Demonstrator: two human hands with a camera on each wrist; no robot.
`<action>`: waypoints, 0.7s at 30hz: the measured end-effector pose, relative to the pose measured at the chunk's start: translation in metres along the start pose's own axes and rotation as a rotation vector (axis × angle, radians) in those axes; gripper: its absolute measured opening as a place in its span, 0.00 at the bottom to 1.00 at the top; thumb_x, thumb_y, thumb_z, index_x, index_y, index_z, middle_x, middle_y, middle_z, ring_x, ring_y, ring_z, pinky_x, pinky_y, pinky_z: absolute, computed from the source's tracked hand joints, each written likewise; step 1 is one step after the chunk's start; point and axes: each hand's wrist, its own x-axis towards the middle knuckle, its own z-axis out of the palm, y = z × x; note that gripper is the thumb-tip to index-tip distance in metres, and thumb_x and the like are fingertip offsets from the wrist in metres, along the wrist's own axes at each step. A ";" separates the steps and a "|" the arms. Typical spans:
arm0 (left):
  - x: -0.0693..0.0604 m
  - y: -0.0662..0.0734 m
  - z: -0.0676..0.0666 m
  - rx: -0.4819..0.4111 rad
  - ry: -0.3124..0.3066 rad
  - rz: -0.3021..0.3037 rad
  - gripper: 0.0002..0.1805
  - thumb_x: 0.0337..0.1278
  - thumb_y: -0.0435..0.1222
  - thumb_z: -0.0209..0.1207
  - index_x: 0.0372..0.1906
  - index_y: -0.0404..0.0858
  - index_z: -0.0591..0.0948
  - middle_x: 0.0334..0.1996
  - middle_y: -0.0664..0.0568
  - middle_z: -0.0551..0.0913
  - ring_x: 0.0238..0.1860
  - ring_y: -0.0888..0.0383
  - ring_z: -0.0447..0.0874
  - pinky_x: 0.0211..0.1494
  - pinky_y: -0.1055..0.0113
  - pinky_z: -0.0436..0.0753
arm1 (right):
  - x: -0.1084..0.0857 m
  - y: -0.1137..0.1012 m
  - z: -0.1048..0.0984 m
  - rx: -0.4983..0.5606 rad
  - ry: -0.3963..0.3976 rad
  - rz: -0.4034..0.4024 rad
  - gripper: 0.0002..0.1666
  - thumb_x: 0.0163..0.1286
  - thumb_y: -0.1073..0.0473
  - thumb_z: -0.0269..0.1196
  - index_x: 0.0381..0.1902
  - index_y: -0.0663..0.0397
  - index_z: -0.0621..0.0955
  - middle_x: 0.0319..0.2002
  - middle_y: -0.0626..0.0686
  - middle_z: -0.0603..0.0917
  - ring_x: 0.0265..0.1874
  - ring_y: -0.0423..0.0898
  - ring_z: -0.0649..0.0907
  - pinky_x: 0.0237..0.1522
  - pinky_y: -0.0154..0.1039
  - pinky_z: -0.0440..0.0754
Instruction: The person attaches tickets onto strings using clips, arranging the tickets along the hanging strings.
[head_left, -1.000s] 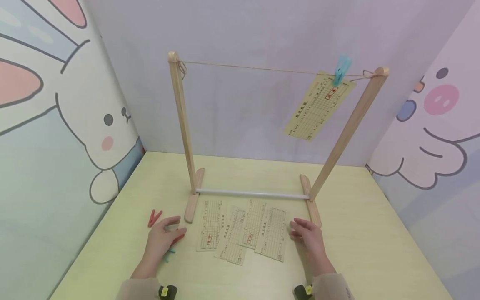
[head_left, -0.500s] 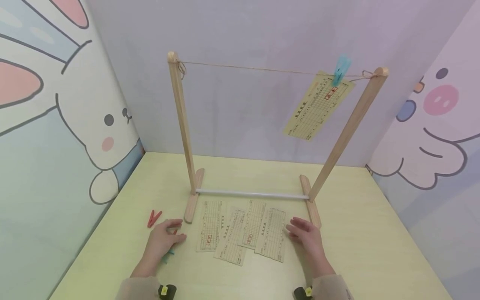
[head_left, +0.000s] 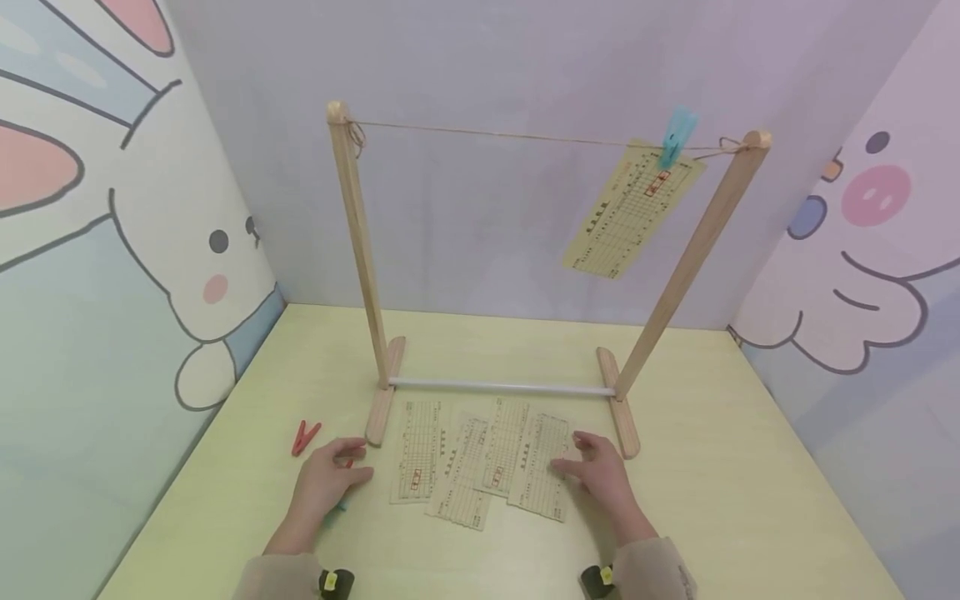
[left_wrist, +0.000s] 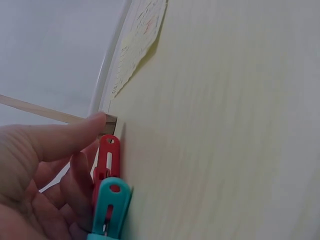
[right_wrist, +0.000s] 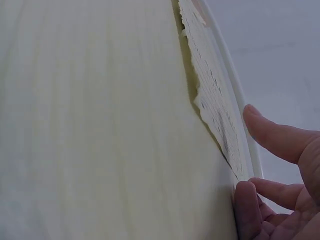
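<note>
My right hand (head_left: 606, 479) is at the right edge of the rightmost printed paper slip (head_left: 542, 483). Its thumb reaches over the slip, while the fingertips touch near the edge; the right wrist view shows a gap between thumb and paper. Several more slips (head_left: 417, 446) overlap in a row to the left. My left hand (head_left: 321, 483) rests on the table with loosely bent fingers, beside a red clothespin (left_wrist: 109, 152) and a teal clothespin (left_wrist: 111, 202). It pinches neither. Part of both pins is hidden by the hand in the head view.
A wooden frame (head_left: 363, 258) stands behind the slips, with a string (head_left: 487, 133) across its top. One slip (head_left: 630, 217) hangs at the string's right end from a blue clothespin (head_left: 677, 140). Another red clothespin (head_left: 303, 438) lies left of my left hand.
My right hand has moved left onto the edge of the rightmost slip, its thumb now over the paper. My left hand has opened slightly away from the red clothespin and stayed in place.
</note>
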 end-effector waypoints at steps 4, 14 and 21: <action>0.000 -0.002 -0.001 -0.020 0.016 -0.001 0.27 0.52 0.32 0.69 0.60 0.34 0.78 0.53 0.37 0.84 0.52 0.42 0.81 0.54 0.51 0.79 | 0.001 -0.001 0.001 -0.057 -0.016 -0.001 0.51 0.53 0.54 0.77 0.69 0.69 0.66 0.65 0.69 0.69 0.60 0.64 0.74 0.47 0.48 0.84; -0.003 -0.003 -0.004 -0.039 0.051 0.014 0.28 0.52 0.31 0.69 0.60 0.33 0.77 0.56 0.34 0.81 0.32 0.55 0.78 0.34 0.68 0.74 | 0.002 -0.004 0.002 -0.196 -0.003 -0.025 0.48 0.56 0.57 0.75 0.69 0.70 0.67 0.62 0.67 0.70 0.56 0.60 0.74 0.57 0.55 0.77; -0.003 -0.006 -0.006 0.073 0.037 0.047 0.27 0.51 0.34 0.70 0.58 0.33 0.79 0.57 0.35 0.81 0.59 0.36 0.77 0.61 0.41 0.74 | -0.001 -0.006 0.001 -0.184 -0.007 -0.013 0.45 0.56 0.59 0.74 0.67 0.70 0.69 0.62 0.68 0.70 0.61 0.65 0.72 0.61 0.59 0.74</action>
